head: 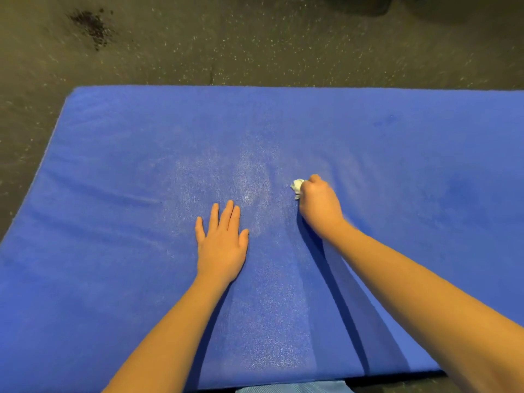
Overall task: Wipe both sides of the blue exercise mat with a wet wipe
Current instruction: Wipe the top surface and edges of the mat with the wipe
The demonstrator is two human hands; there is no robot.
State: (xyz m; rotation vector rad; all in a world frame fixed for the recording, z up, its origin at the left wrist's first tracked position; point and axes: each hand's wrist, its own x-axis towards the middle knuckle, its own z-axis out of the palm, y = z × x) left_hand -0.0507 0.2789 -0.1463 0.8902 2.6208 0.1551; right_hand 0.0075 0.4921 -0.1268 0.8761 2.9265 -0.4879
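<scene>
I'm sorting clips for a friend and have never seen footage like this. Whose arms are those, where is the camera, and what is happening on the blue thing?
There is no machine here. A person wears one wide-angle camera on their head, looking forward and down, so you see their own two bare arms. The blue thing is an exercise mat lying flat on a dark speckled floor. The left hand rests flat on the mat with straight fingers and holds nothing. The right hand grips a crumpled white wet wipe against the mat. The pale sheen between the hands may be moisture, though that is a guess. A dark stain marks the floor at far left.
</scene>
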